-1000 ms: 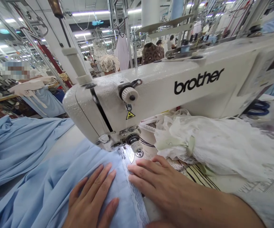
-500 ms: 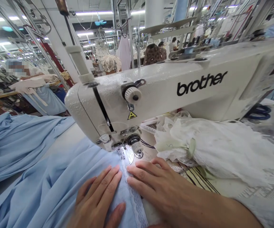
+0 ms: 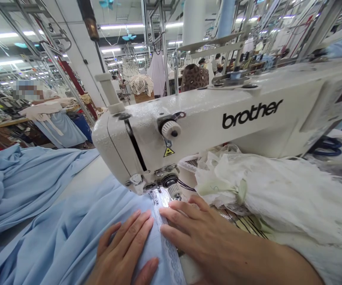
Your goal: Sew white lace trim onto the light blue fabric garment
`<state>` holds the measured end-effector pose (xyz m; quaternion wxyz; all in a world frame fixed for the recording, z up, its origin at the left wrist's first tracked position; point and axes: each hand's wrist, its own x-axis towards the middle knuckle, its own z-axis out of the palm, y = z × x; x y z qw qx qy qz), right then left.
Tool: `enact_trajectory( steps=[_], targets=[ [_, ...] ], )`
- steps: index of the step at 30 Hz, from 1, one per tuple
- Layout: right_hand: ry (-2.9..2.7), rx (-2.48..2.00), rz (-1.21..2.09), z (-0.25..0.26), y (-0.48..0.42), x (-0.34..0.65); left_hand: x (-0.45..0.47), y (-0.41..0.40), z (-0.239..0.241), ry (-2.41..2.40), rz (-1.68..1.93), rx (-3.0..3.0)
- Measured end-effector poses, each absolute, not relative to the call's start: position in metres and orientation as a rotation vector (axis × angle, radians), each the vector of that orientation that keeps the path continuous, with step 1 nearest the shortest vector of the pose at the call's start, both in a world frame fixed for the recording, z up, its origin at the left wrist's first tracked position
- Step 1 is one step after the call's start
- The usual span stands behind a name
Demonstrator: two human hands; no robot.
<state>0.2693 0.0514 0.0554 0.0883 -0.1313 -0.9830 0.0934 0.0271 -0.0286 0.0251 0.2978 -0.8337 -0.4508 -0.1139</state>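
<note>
Toward the left edge of the bench point(image 3: 84, 170), the cloth point(image 3: 78, 225) is showing plain light blue, and its lace point(image 3: 171, 253) is carrying a bluish-white scalloped pattern. The machine point(image 3: 200, 118) is gleaming white, bearing black lettering point(image 3: 252, 114) and a yellow-and-black label point(image 3: 169, 151). Toward the right edge, the bundle point(image 3: 284, 182) is showing white and its tie point(image 3: 242, 190) pale green; beside it, a yellowish patch point(image 3: 249, 226) is bearing black stripes.

left hand point(image 3: 125, 249) on blue cloth point(image 3: 78, 225), right hand point(image 3: 203, 233) on lace edge point(image 3: 172, 259), beside sewing machine point(image 3: 194, 122)
</note>
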Motion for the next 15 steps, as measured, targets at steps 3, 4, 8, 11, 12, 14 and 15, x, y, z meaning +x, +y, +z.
enact_trajectory(
  steps=[3, 4, 8, 11, 12, 14, 15],
  targets=[
    [-2.893, -0.374, 0.214, 0.049, 0.054, 0.269, 0.023, -0.030, 0.025, -1.213, -0.241, -2.225],
    [-2.887, -0.379, 0.196, 0.047, 0.054, 0.269, 0.021, -0.030, 0.024, -1.217, -0.216, -2.233],
    [-2.836, -0.386, 0.164, 0.039, 0.055, 0.268, 0.019, -0.031, 0.024, -1.234, -0.188, -2.241],
    [-2.826, -0.379, 0.120, 0.038, 0.056, 0.266, 0.022, -0.029, 0.025, -1.231, -0.243, -2.222],
    [-2.836, -0.376, 0.102, 0.039, 0.057, 0.266, 0.023, -0.027, 0.026, -1.224, -0.264, -2.212],
    [-2.856, -0.364, 0.090, 0.039, 0.058, 0.265, 0.025, -0.025, 0.029, -1.207, -0.279, -2.195],
    [-2.859, -0.362, 0.093, 0.040, 0.058, 0.265, 0.026, -0.025, 0.030, -1.200, -0.269, -2.195]
  ],
)
